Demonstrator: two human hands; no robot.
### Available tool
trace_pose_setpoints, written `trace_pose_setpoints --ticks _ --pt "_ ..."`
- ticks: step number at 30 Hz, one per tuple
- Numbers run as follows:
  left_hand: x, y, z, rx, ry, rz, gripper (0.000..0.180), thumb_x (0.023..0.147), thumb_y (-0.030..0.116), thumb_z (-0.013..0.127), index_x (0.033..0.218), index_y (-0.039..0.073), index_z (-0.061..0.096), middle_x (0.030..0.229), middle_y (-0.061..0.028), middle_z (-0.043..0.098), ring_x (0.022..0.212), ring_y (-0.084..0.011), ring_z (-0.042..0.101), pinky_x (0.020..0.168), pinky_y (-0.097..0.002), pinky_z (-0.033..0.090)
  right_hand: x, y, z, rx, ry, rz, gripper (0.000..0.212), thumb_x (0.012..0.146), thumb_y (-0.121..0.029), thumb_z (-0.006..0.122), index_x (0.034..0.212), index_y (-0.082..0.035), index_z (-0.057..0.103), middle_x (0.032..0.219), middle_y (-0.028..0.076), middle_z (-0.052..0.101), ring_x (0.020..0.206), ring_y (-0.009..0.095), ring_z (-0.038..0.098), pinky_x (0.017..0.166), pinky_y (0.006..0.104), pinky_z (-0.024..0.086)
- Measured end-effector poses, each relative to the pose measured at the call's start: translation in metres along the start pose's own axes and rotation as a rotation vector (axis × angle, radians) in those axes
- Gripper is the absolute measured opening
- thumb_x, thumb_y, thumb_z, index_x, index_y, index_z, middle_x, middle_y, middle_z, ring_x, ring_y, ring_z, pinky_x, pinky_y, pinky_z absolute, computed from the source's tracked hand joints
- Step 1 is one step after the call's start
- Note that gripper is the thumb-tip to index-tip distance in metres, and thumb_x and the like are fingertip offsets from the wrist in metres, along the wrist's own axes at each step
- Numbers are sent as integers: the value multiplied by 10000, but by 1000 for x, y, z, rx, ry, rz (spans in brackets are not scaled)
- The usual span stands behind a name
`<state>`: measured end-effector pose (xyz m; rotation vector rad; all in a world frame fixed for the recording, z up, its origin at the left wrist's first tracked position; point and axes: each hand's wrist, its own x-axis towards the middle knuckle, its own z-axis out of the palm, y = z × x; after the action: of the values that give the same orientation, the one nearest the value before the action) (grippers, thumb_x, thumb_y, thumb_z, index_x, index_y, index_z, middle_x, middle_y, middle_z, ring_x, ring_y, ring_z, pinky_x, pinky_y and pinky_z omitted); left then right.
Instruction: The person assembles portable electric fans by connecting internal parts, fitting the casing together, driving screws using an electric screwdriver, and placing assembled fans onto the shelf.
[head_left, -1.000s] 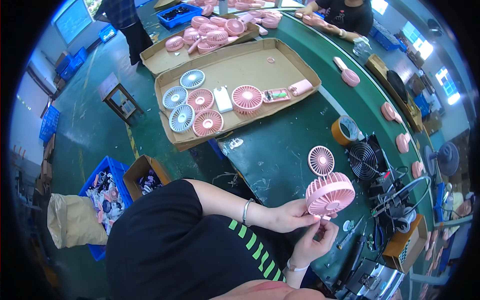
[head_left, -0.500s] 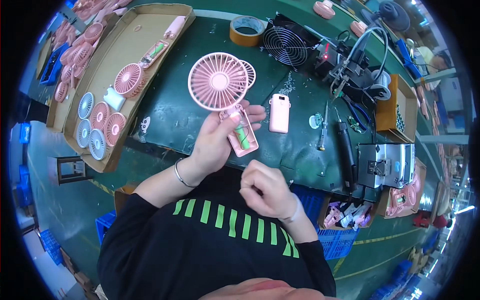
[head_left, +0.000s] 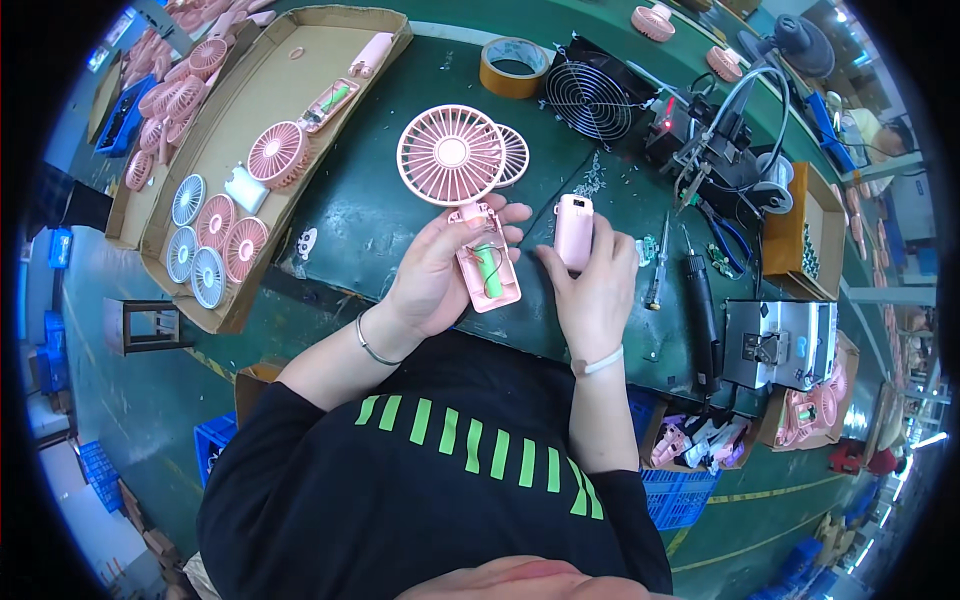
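A pink handheld fan (head_left: 450, 152) is in my left hand (head_left: 432, 262), its round slatted head pointing away from me. The fan's handle is uncovered, and a green battery cell (head_left: 488, 270) with thin wires shows inside. My left thumb presses on the neck while the fingers wrap behind the handle. To the right, my right hand (head_left: 592, 290) has its thumb and fingers around the sides of a pink handle cover (head_left: 574, 232). That cover lies at the tabletop, with a small dark window near its top end.
A cardboard tray (head_left: 330, 45) with fan parts stands at the left. Tape (head_left: 512, 66), a black cooling fan (head_left: 590, 98) and a soldering rig (head_left: 690, 140) are at the back. Toward the right lie a screwdriver (head_left: 659, 265), an electric screwdriver (head_left: 700, 310), pliers (head_left: 727, 235) and a metal box (head_left: 780, 343).
My right hand has moved from near my body, where it was curled, out to the pink handle cover and closed around it. My left hand still holds the fan.
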<state>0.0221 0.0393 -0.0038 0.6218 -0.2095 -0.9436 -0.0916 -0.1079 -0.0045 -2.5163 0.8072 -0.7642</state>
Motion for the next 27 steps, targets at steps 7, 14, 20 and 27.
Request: trace_pose_setpoints --ticks 7,14,20,27 --pt "7 -7 1 62 89 98 379 1020 247 452 1302 -4 426 1282 -177 547 1110 -234 598 965 -366 495 -4 7 -3 160 49 30 396 751 -72 708 1127 -4 605 1059 165 585 979 330 575 864 405 474" --pt "7 -21 3 287 39 152 471 1033 343 401 1331 -21 408 1317 -171 516 1201 -234 528 1028 -389 434 -26 -34 -8 513 2 -169 443 743 -14 739 1161 36 602 1080 189 590 972 334 614 833 378 511" --pt "8 -22 14 336 68 149 413 966 133 529 1329 -20 403 1320 -158 514 1207 -217 520 1024 -369 443 -29 -39 -2 466 -4 -219 465 740 -6 753 1174 48 596 1098 181 574 958 317 618 786 368 527" --pt "4 -22 11 314 112 163 370 959 91 488 1303 -28 421 1247 -140 555 1150 -203 549 999 -363 456 -31 -45 3 440 4 -278 452 748 -17 751 1169 48 599 1106 189 571 960 330 614 793 380 526"
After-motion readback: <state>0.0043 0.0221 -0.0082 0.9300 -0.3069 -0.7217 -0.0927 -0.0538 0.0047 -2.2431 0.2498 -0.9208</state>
